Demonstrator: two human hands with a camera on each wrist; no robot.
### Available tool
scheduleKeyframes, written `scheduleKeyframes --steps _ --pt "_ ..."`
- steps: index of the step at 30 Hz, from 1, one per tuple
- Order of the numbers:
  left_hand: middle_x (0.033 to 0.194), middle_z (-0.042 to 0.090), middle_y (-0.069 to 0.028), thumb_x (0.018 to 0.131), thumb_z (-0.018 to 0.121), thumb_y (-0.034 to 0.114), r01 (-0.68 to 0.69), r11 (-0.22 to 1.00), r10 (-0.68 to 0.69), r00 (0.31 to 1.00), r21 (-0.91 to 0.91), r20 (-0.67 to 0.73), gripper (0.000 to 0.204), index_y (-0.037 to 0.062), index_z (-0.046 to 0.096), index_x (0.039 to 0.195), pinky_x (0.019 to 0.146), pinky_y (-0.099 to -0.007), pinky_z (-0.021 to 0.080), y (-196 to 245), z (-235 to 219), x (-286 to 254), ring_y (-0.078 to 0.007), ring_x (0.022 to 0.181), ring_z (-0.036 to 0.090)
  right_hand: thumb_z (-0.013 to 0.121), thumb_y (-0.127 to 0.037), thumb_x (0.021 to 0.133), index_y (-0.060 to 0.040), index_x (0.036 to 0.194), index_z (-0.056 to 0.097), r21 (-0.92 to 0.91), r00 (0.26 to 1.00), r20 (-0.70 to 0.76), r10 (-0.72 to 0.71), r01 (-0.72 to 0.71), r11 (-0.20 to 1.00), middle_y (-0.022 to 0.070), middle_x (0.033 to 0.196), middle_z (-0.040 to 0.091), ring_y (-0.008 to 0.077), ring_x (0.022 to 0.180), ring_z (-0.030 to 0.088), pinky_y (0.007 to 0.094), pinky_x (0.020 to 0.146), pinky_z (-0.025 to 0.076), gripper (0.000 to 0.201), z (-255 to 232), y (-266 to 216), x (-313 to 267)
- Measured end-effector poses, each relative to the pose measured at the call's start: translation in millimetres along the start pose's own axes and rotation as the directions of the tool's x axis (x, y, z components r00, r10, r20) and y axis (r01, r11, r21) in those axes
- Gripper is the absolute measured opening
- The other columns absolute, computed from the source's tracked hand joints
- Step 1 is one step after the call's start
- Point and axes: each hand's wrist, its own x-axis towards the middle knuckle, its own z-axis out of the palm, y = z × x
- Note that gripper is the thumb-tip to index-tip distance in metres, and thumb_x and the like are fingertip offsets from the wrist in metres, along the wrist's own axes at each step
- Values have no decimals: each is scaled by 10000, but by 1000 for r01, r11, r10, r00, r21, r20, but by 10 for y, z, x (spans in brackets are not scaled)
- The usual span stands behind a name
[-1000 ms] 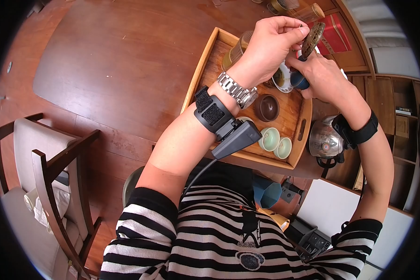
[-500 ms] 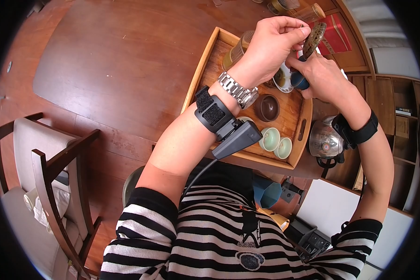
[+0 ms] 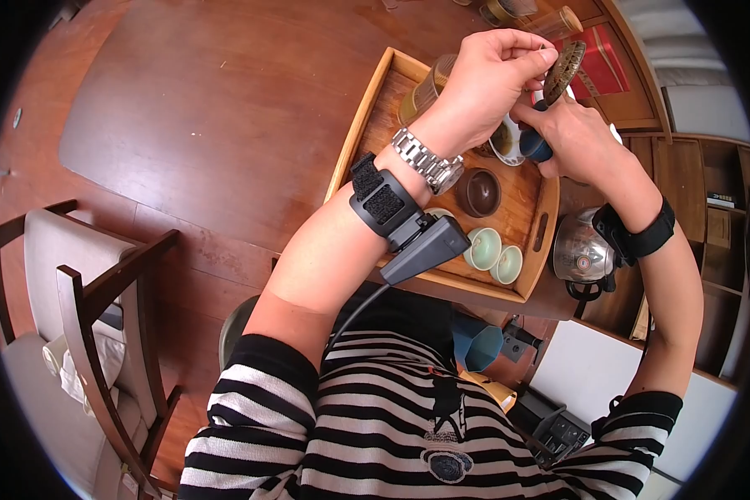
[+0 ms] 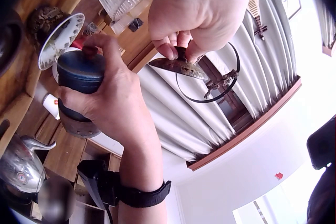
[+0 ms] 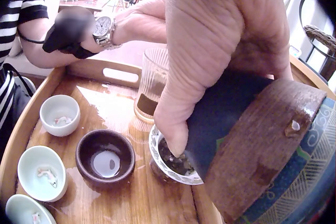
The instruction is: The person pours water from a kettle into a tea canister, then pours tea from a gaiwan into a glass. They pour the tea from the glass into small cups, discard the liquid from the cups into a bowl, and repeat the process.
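My left hand pinches a dark patterned gaiwan lid by its knob. In the left wrist view the lid is held up in the air, away from its bowl. My right hand grips a blue lidded jar with a brown band, thumb and fingers wrapped around its side. Seen from the right wrist, the jar leans close beside the gaiwan bowl. This bowl has a white patterned rim and dark tea leaves inside. My palm and the jar hide part of it.
A wooden tray bears a ribbed glass pitcher with brown liquid, a dark brown cup and pale green cups. The steel kettle stands just right of the tray. Behind the hands lies a red box. A chair is at left.
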Motion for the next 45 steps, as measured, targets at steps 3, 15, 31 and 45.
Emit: scheduleKeyframes --steps 3,15,31,45 --pt "896 590 -59 831 600 96 1 1000 -1 1000 2 -6 199 -27 583 987 702 -229 451 8 8 -4 -104 761 536 778 -102 453 -150 1107 515 -9 999 -23 -27 26 1000 196 881 554 332 817 599 380 720 493 707 14 7 -4" --pt "883 595 -55 824 608 93 -14 1000 14 1000 1 -6 196 -27 587 978 695 -225 450 -4 2 4 -103 750 535 783 -108 443 -159 1111 528 -16 1000 -13 -21 21 1000 180 853 565 324 812 598 371 695 495 716 12 -18 -14" --pt "909 599 -58 832 598 97 -20 1000 20 1000 16 -6 197 -24 584 987 704 -230 449 1 12 -7 -102 782 538 786 -111 455 -150 1132 513 -17 1000 2 -13 13 1000 183 862 566 321 831 596 372 700 496 731 4 -35 -10" --pt "890 597 -55 825 607 96 -19 1000 19 1000 3 8 198 -24 585 981 697 -229 451 -9 2 0 -102 754 536 778 -104 457 -156 1133 510 -12 1000 8 -8 8 1000 182 868 561 319 821 598 375 692 493 729 11 -27 -8"
